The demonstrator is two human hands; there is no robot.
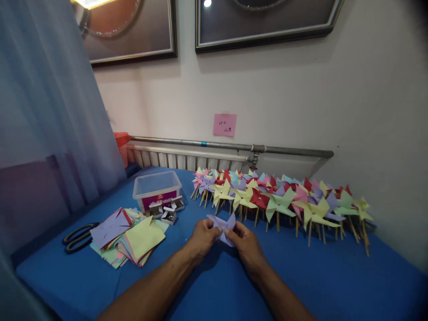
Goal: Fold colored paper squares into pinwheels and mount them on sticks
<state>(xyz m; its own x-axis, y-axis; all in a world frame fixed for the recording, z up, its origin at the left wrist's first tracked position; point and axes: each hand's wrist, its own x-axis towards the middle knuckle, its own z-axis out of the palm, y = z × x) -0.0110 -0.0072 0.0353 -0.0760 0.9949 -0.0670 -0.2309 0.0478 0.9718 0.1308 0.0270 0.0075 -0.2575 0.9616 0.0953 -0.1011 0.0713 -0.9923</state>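
Note:
Between my two hands is a purple paper pinwheel (224,226) with its blades folded inward, and no stick shows on it. My left hand (204,236) pinches its left side, thumb near the centre. From the right, my right hand (243,243) grips the other side, with its thumb also close to the middle. Both hands are above the blue-covered table (214,285). Beyond them, to the right, many finished pinwheels (281,203) on wooden sticks stand in a dense group, in yellow, green, red, pink and purple.
Cut paper sheets (143,240) lie piled at left beside black-handled scissors (78,236). Small open boxes (169,216) of metal bits sit before a clear plastic tub (157,187). A radiator (187,156) and pipe run along the wall; a curtain (56,111) hangs at left.

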